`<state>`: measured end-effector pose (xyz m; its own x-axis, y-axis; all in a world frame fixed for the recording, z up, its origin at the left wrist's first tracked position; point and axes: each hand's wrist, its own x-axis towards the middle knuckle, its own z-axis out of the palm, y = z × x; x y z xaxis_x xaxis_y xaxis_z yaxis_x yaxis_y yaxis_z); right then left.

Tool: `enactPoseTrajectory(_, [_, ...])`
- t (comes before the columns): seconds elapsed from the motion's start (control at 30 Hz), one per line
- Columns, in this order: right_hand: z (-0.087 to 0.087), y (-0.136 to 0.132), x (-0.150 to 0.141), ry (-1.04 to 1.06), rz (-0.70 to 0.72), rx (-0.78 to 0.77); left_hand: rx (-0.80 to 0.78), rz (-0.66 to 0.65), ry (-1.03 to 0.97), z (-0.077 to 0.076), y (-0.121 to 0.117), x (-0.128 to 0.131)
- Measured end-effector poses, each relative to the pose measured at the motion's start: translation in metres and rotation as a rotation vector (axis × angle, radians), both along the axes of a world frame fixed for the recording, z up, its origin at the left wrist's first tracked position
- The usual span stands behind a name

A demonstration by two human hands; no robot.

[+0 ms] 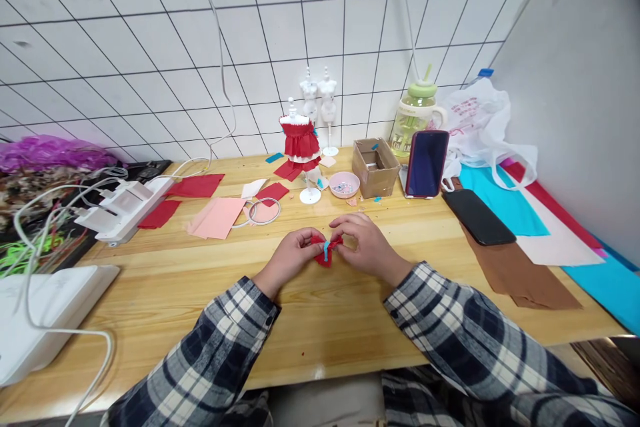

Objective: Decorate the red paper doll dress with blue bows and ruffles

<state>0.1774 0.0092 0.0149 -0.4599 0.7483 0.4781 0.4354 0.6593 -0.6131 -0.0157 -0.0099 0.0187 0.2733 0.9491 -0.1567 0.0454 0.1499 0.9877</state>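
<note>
Pinching red bow w/ blue center (326, 251) btwn both hands (327, 249), L & R clamped on opp. sides, just above tabletop (320, 333).

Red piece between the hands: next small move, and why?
I'd probably press the blue strip against the red piece with the right hand, left hand holding steady: the strip crosses the red between both hands, and whether it's fastened behind can't be seen.

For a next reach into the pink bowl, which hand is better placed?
Probably the right hand: it looks nearer the pink bowl. The left hand sits farther off, though both are holding the red fabric.
</note>
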Motion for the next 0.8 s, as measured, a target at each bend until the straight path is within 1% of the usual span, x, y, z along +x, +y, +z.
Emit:
enactPoseTrajectory(0.13, [0.0, -0.001, 0.0, -0.011, 0.048, -0.022, 0.062, -0.013, 0.03, 0.0, 0.0, 0.0])
enactPoseTrajectory(0.27, [0.003, -0.002, -0.002, -0.002, 0.057, -0.07, 0.101, 0.008, 0.076, -0.001, -0.001, 0.001])
enactPoseTrajectory(0.4, [0.003, -0.003, -0.003, 0.041, 0.019, -0.134, 0.076, 0.029, 0.006, -0.002, -0.001, 0.002])
enactPoseTrajectory(0.47, [0.002, -0.002, -0.005, 0.08, -0.035, -0.218, 0.049, 0.056, -0.041, -0.003, -0.001, 0.002])
enactPoseTrajectory(0.53, [-0.001, -0.002, -0.006, 0.121, -0.087, -0.343, 0.022, 0.072, -0.066, -0.004, -0.001, 0.003])
enactPoseTrajectory(0.6, [-0.003, -0.002, -0.008, 0.152, -0.098, -0.45, 0.007, 0.075, -0.072, -0.004, 0.0, 0.004])
enactPoseTrajectory(0.63, [-0.004, -0.003, -0.009, 0.163, -0.093, -0.478, 0.001, 0.072, -0.072, -0.005, 0.0, 0.004])
enactPoseTrajectory(0.7, [-0.005, -0.003, -0.01, 0.165, -0.082, -0.482, -0.011, 0.063, -0.071, -0.006, 0.0, 0.004])
enactPoseTrajectory(0.8, [-0.004, -0.003, -0.01, 0.148, -0.107, -0.453, -0.02, 0.056, -0.081, -0.006, 0.001, 0.004])
